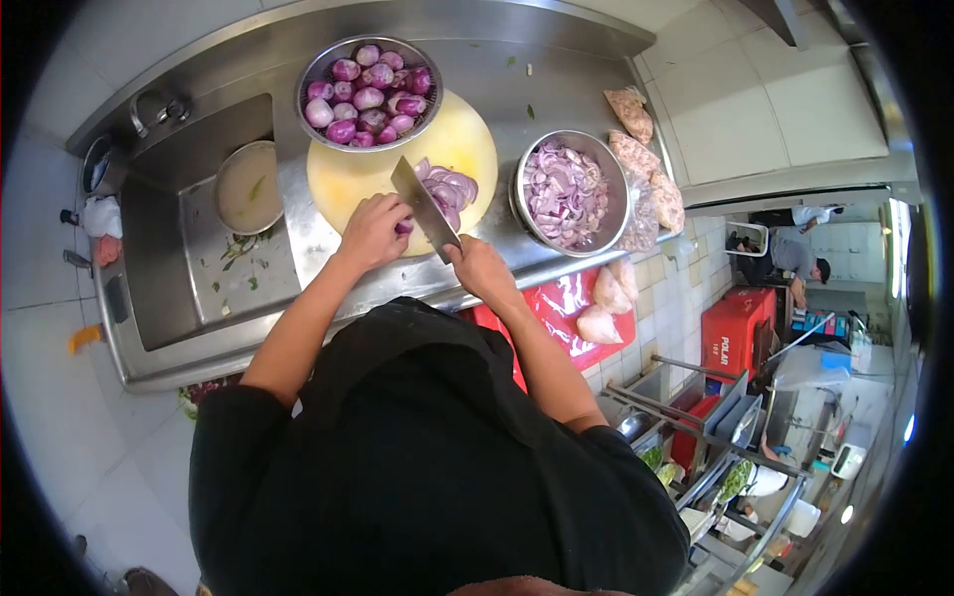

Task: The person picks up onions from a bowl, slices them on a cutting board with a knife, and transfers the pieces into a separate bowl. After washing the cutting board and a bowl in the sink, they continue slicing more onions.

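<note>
My right hand [482, 268] is wrapped round the handle of a cleaver [425, 207], whose wide blade stands over a round yellow cutting board [333, 189]. Left of the blade, the curled fingers of my left hand [376, 233] press on a piece of red onion [403, 226], mostly hidden under them. Sliced red onion [449, 189] lies heaped on the board just right of the blade. Behind the board, a metal colander [310, 89] holds several whole peeled red onions [368, 97]. To the right stands a steel bowl [618, 214] full of sliced onion [564, 194].
At the left, a sink [174, 258] contains a pot of cloudy liquid [248, 189] and green scraps. Plastic bags of food [646, 179] line the counter's right end. Below are a red crate [566, 318] with bags and a metal rack [715, 427]. Another person [792, 260] is farther off.
</note>
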A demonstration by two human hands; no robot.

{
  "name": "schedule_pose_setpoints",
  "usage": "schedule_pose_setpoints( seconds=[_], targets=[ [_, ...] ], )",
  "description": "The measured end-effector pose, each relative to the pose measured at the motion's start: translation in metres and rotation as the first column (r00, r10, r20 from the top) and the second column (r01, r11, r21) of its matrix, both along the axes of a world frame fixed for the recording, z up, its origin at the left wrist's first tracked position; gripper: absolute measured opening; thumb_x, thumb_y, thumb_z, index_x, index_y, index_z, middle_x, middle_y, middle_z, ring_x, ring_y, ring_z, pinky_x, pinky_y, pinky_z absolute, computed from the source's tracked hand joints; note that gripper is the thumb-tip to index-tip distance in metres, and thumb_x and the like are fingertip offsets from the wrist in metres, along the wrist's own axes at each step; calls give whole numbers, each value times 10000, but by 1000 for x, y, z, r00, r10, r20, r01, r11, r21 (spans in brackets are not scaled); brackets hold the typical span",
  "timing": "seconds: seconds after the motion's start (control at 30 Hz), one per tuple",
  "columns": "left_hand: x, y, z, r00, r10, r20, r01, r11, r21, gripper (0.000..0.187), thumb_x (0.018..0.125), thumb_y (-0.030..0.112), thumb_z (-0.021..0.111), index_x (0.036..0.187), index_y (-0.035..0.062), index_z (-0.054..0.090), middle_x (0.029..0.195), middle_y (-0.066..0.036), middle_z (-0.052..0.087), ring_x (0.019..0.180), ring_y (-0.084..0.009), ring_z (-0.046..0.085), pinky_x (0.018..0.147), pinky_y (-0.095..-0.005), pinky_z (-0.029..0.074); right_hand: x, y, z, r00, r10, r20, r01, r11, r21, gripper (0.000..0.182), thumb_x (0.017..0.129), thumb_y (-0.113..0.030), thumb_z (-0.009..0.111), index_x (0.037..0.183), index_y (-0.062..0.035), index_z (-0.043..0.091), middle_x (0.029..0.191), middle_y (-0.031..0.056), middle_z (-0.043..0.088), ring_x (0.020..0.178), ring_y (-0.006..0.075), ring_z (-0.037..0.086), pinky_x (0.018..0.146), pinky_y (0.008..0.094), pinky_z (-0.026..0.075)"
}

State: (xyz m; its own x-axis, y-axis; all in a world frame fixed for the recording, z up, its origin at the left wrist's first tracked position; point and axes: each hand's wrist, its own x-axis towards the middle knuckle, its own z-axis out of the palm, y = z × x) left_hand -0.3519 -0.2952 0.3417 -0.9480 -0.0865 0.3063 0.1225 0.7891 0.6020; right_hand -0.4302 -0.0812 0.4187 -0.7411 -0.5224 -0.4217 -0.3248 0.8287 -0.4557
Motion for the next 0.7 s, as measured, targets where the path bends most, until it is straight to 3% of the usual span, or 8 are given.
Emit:
schedule_pose_setpoints(
  seconds=[0.13,0.23,0.33,0.43,0.6,0.7],
  targets=[
    [7,1,3,998,67,13,-69,980,189,376,745,82,783,1104,38,682,1110,-135,672,1086,-351,625,943,-440,498,8,-3,2,1000,-3,-16,3,1000,0,379,1037,-344,560,1133,9,657,989,321,704,989,518,664,885,603,497],
    [14,6,3,984,122,-128,-92,971,220,306,755,37,747,1051,30,667,1060,-127,665,1058,-334,627,926,-434,514,15,-3,3,1000,-3,-23,3,1000,7,361,1038,-329,562,1104,13,653,970,320,708,957,515,675,863,603,509],
    [10,-1,-2,989,-45,-139,70,981,183,240,760,-3,714,993,18,661,1038,-137,652,1022,-343,619,888,-437,522,19,-4,-4,998,34,-60,-33,999,11,341,1040,-313,562,1064,18,642,932,318,708,915,511,685,836,604,518],
    [4,-5,-2,993,-97,-73,108,979,175,219,757,-1,711,970,14,665,1056,-148,645,1017,-352,614,881,-425,515,20,-6,7,994,55,-95,-55,998,0,329,1041,-302,560,1036,19,634,898,313,706,881,507,690,816,608,523],
    [0,-4,-4,989,-89,-122,109,979,170,192,739,11,687,925,25,644,982,-138,624,948,-355,592,853,-447,500,30,1,17,991,51,-120,-55,998,-34,328,1040,-296,561,1009,23,632,870,308,703,854,505,691,784,607,525],
    [-1,-2,-7,991,-85,-102,102,980,171,192,736,19,688,921,35,639,962,-131,622,942,-352,591,846,-452,491,25,-5,-5,981,95,-171,-100,995,-21,327,1039,-294,566,984,23,626,845,305,700,840,502,692,767,605,524]
  ],
)
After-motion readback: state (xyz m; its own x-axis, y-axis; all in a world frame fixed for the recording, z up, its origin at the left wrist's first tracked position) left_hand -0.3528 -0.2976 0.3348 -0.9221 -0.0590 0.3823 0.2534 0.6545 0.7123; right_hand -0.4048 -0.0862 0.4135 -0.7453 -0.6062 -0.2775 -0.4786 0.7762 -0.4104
